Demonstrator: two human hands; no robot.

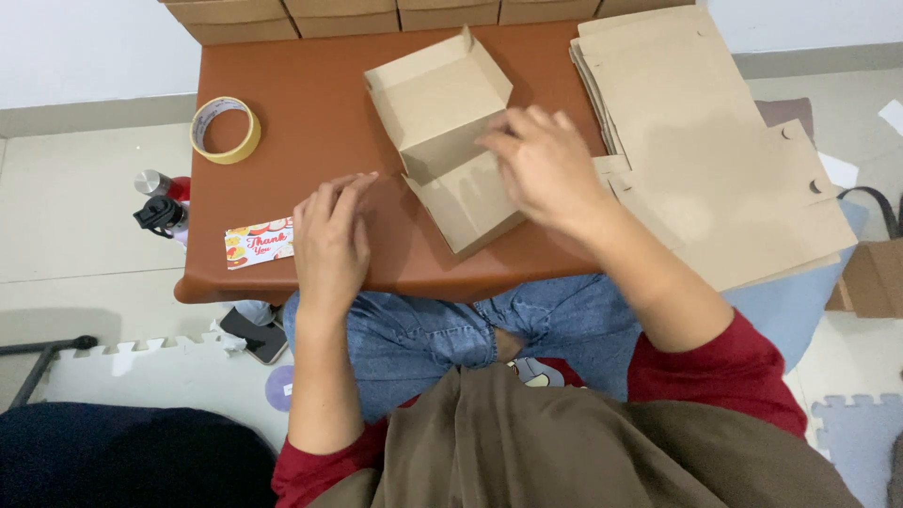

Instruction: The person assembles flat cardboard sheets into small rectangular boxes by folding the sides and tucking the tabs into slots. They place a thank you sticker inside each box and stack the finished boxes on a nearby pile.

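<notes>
Soft, even indoor light fell from above; a faint sheen lay on the brown worktop (310,113), shadows stayed weak, focus sharp throughout.

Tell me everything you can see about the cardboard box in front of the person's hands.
The cardboard box is plain brown kraft card, half folded and open, lying tilted on the low brown table. Its far tray part has raised side walls; the near part slopes toward the table's front edge. The right hand rests on its middle fold and near flap. The left hand is just beside its near left corner; contact there is unclear. A stack of flat cardboard blanks lies right of it.
</notes>
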